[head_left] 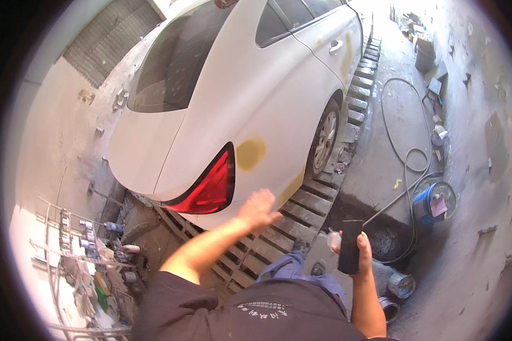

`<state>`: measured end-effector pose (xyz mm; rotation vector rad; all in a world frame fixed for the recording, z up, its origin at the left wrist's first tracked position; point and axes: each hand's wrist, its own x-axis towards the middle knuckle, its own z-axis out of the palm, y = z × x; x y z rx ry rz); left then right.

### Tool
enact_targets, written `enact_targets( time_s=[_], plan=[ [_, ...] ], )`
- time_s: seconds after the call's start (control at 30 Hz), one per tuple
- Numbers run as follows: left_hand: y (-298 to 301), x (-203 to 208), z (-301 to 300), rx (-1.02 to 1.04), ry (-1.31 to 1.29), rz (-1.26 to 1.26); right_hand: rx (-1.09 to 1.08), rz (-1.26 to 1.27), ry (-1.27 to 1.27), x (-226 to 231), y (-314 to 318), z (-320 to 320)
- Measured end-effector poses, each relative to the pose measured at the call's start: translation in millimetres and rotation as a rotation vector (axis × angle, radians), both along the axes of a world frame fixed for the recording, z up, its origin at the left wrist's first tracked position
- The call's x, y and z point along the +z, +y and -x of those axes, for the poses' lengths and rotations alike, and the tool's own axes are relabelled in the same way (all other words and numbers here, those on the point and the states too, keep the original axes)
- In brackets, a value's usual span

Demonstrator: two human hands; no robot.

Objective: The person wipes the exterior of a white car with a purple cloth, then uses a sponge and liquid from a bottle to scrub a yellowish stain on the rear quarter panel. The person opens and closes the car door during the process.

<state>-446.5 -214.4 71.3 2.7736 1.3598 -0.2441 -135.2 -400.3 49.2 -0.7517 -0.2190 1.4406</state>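
My left hand (258,211) reaches over the rear corner of a white car (273,96), just right of the red tail light (209,184). Its fingers are spread and slightly blurred, holding nothing; I cannot tell whether they touch the bodywork. A yellow-green patch (250,155) marks the panel above this hand, and another patch (292,187) runs low along the bumper edge. In my right hand (364,256), away from the car, is a black phone (350,246) with a dark face. A small pale, translucent thing (334,242) shows at the phone's left side, its kind unclear.
Slatted metal grating (306,211) runs beneath the car. To the right, a hose (407,165) loops over the floor by a blue bucket (429,203). Metal cans (401,285) stand near my right forearm. A cluttered rack (91,250) with cans and bottles is at left.
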Motion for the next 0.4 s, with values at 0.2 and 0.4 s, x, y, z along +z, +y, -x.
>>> enact_targets(
  time_s=[0.2,0.4],
  plan=[
    [148.0,58.5,52.1,-0.111,0.723,-0.402,-0.232,0.348,-0.163,-78.9,-58.5,-22.5],
    [193.4,49.0,3.9,-0.148,0.851,-0.442,-0.407,0.392,-0.17,-90.5,-98.7,-13.3]
  ],
)
